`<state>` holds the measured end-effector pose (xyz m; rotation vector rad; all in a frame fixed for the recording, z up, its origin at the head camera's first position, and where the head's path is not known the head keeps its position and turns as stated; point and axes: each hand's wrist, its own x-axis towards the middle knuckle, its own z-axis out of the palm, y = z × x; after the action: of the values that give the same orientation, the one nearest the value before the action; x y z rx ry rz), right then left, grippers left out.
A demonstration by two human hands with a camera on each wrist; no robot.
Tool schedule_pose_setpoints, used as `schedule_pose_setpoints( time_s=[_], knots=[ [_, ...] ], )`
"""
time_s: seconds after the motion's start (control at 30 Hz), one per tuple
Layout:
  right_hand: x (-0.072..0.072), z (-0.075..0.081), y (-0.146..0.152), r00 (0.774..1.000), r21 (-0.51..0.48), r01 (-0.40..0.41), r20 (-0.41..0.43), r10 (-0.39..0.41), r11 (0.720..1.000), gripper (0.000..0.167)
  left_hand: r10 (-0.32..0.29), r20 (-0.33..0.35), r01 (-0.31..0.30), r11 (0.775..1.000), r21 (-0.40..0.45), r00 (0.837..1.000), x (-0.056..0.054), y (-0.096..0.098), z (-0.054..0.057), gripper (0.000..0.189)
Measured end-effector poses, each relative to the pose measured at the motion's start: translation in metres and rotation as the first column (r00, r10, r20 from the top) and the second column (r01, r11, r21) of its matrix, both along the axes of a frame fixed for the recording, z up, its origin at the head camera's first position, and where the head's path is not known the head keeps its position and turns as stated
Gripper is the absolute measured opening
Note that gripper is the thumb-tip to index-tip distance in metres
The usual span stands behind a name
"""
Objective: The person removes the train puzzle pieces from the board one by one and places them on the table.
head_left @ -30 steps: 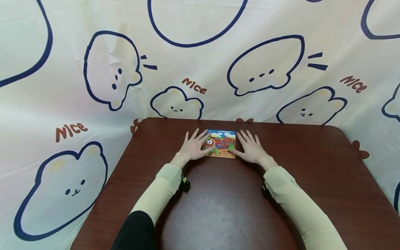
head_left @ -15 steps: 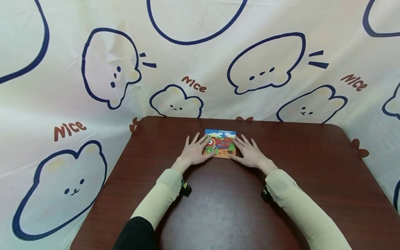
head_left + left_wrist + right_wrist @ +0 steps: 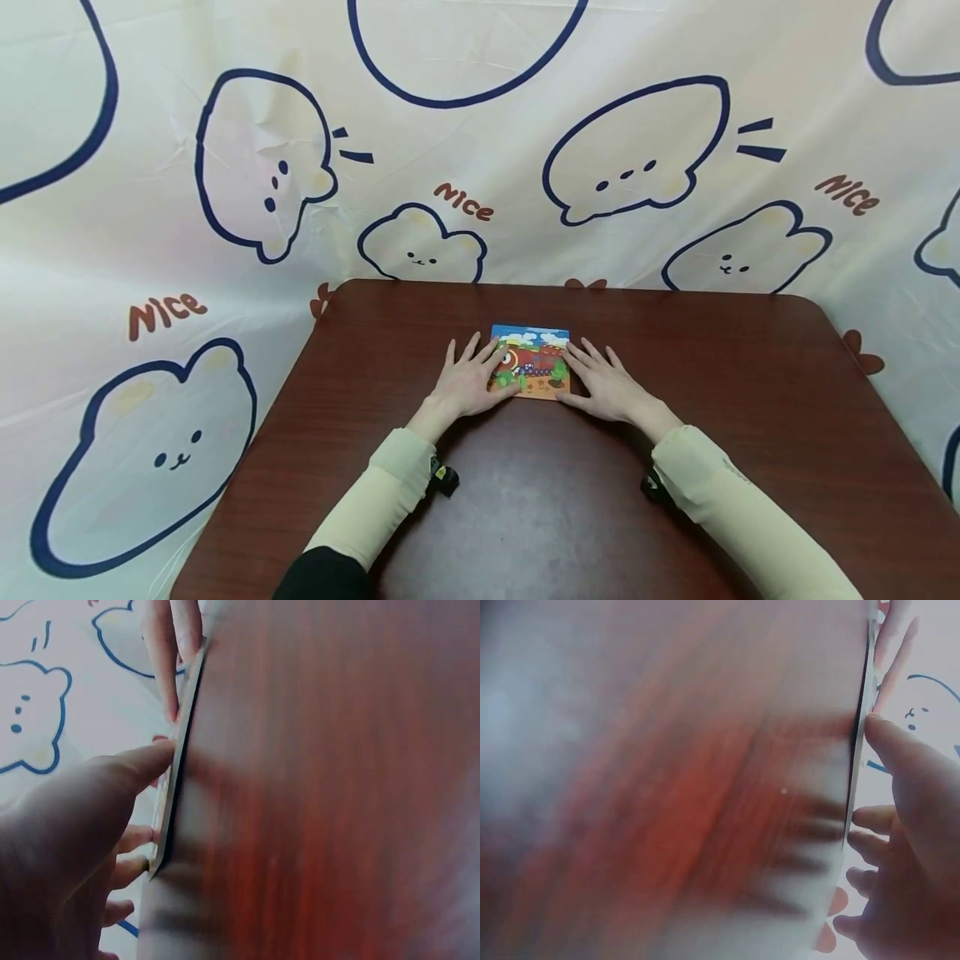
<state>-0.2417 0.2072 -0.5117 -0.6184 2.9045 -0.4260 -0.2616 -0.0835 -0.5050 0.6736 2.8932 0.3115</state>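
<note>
A thin, square picture board [image 3: 534,361], printed with a red cartoon train under a blue sky, lies flat on the brown table. My left hand [image 3: 467,385] rests on its left side, fingers spread and thumb on the near edge. On the opposite side my right hand [image 3: 609,387] touches the board with straight, spread fingers. From the left wrist view, the board [image 3: 178,765] appears edge-on, with the left thumb pressed on its rim. The right wrist view likewise shows the right thumb [image 3: 885,739] against the board's edge. Parts of the picture are hidden by the fingers.
The dark wooden table [image 3: 525,517] has rounded far corners. Behind and beside it hangs a pale sheet [image 3: 450,150] with blue cartoon outlines. A small black device [image 3: 444,481] sits at the left wrist, another [image 3: 652,485] at the right.
My right hand has come in from beside the board onto its right side. Both hands and the board have then moved a little closer to me across the table.
</note>
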Motion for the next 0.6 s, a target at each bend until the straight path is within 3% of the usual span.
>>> schedule_pose_setpoints(
  time_s=[0.03, 0.27, 0.6],
  knots=[
    [0.002, 0.000, 0.000, 1.000, 0.000, -0.002, -0.001, 0.002, 1.000, 0.088, -0.006, -0.004, 0.006, 1.000, 0.018, 1.000, 0.000, -0.001, -0.003, 0.086],
    [0.011, 0.003, 0.001, 1.000, 0.010, -0.017, -0.002, 0.017, 1.000, 0.086, -0.006, -0.008, 0.006, 1.000, -0.012, 1.000, 0.013, 0.000, 0.002, 0.086],
    [0.019, 0.006, 0.000, 0.999, 0.013, -0.029, 0.015, 0.029, 0.999, 0.085, 0.025, 0.024, -0.026, 0.996, 0.079, 0.999, 0.026, 0.000, -0.005, 0.086]
  ],
)
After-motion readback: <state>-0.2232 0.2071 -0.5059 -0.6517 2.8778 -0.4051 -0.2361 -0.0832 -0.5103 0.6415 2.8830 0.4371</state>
